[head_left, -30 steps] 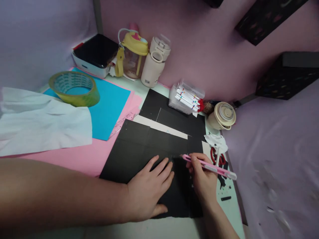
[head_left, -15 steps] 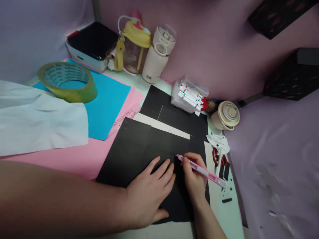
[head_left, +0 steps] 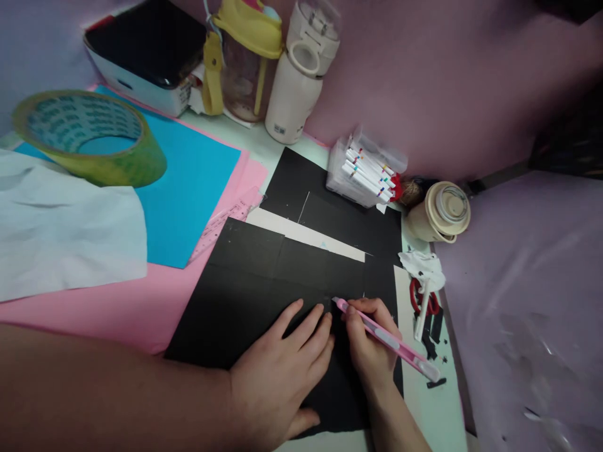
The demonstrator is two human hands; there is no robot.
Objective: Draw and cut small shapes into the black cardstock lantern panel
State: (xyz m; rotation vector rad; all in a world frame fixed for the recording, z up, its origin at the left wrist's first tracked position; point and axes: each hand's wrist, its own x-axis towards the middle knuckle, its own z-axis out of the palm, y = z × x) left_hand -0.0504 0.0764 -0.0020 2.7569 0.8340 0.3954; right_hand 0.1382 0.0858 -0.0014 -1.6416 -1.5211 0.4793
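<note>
My left hand point(head_left: 277, 373) lies flat with fingers stretched out on a black sheet of paper point(head_left: 249, 282), pressing it onto the table. My right hand point(head_left: 370, 342) is closed round a pink utility knife point(head_left: 389, 339), held like a pen. The knife's tip touches the black sheet just past my left fingertips. A second black sheet point(head_left: 339, 216) lies behind, with a strip of cream paper point(head_left: 306, 233) between the two.
Pink paper point(head_left: 113, 307), a blue sheet point(head_left: 188, 188), white tissue point(head_left: 61, 238) and a green tape roll point(head_left: 89, 135) lie at left. At the back stand a black-lidded box point(head_left: 146, 53), a yellow-capped bottle point(head_left: 240, 56), a cream bottle point(head_left: 299, 81), a marker case point(head_left: 365, 176), a cream jar point(head_left: 440, 213). Red scissors point(head_left: 424, 301) lie at right.
The view has moved closer and lower over the table. My right hand with the knife has shifted left, bringing the tip near my left fingertips. My left hand stays flat on the black sheet.
</note>
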